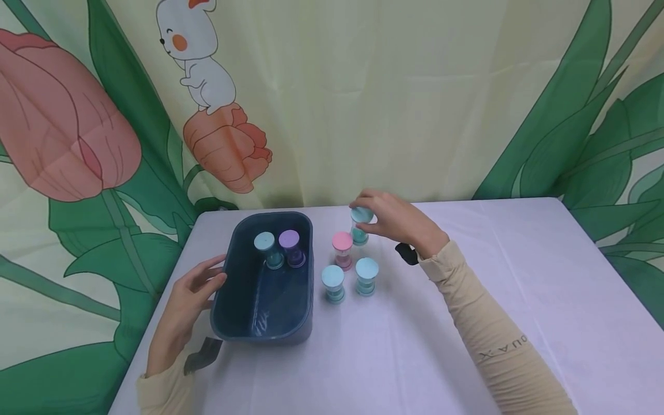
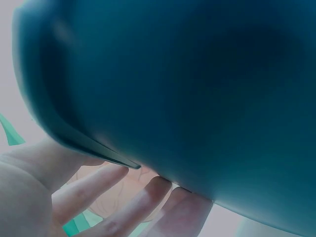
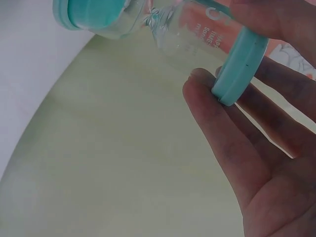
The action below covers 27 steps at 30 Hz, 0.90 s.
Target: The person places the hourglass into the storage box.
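My right hand [image 1: 396, 219] pinches a turquoise sand timer [image 1: 360, 236] by its top cap, near the table's back edge. In the right wrist view, thumb and fingers sit around the cap of this clear sand timer [image 3: 177, 37], which has white lettering on its glass. My left hand [image 1: 187, 297] rests on the left side of a dark blue bin [image 1: 270, 338], its fingers fairly straight against the outer wall. Inside the bin stand a turquoise sand timer [image 1: 265, 241] and a purple sand timer [image 1: 290, 239].
Right of the bin stand a pink sand timer [image 1: 342, 241] and two more turquoise sand timers, one nearer the bin [image 1: 332, 276] and one further right [image 1: 366, 269]. A white cloth covers the table [image 1: 415, 357]. Behind it hangs a printed curtain [image 1: 389, 115].
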Tool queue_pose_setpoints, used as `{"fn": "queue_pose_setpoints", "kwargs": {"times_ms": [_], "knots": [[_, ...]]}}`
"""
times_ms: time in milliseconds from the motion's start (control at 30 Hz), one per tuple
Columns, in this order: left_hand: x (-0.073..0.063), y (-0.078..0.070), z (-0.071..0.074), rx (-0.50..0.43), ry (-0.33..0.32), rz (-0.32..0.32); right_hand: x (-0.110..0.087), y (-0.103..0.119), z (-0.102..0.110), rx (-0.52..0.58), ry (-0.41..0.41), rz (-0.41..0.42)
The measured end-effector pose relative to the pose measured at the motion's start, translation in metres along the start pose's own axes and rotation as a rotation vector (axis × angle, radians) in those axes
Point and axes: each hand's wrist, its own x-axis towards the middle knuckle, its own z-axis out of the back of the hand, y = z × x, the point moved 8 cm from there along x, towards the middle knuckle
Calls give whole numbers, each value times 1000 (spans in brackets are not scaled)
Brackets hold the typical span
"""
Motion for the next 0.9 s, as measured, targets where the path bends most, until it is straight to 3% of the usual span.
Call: {"fn": "queue_pose_setpoints", "kwargs": {"times_ms": [900], "knots": [[-2,-2,0,7,-6,-9,4,39,34,-83,-116,150]]}}
